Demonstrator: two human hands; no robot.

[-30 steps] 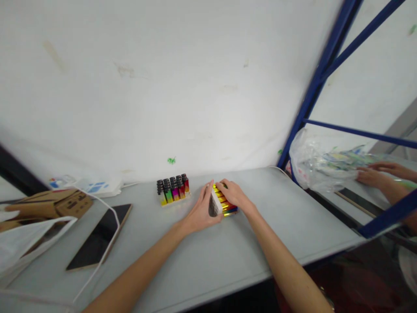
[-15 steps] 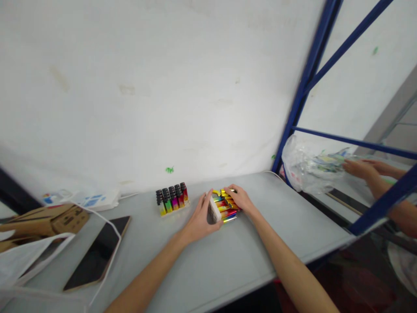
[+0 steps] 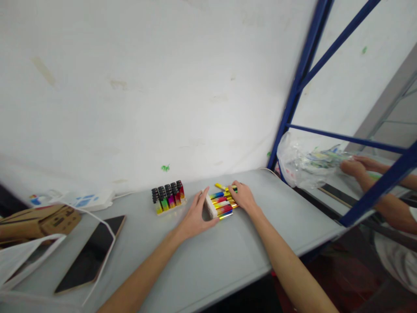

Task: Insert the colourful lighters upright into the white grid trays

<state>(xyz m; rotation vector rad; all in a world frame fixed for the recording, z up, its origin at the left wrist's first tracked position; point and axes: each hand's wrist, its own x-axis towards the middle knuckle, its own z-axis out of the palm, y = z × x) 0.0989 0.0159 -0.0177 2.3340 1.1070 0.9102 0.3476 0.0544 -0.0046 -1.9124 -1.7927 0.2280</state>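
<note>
My left hand (image 3: pixel 193 219) spans a white tray (image 3: pixel 211 207) tipped on its side, with the thumb at the near end and the fingers at the far end. Shiny multicoloured lighters (image 3: pixel 224 209) lie flat with their bases toward this tray, and some seem to sit in it. Over their right ends my right hand (image 3: pixel 243 196) is curled, its fingers closed on the lighters at the far side. A yellow lighter (image 3: pixel 219 186) lies askew beyond the row. To the left, several black-topped lighters (image 3: pixel 169 196) stand upright in rows in another pale tray (image 3: pixel 172 209).
A dark tablet-like slab (image 3: pixel 93 254), a white cable (image 3: pixel 107 252) and a cardboard box (image 3: pixel 48 219) occupy the table's left. A blue metal frame (image 3: pixel 289 102) rises at the right. Beyond it, another person's hands (image 3: pixel 353 167) handle a clear plastic bag (image 3: pixel 296 163).
My right hand has shifted slightly on the lighters, uncovering more of the row. The yellow lighter at the far side now sticks out askew. My left hand keeps its hold on the tray.
</note>
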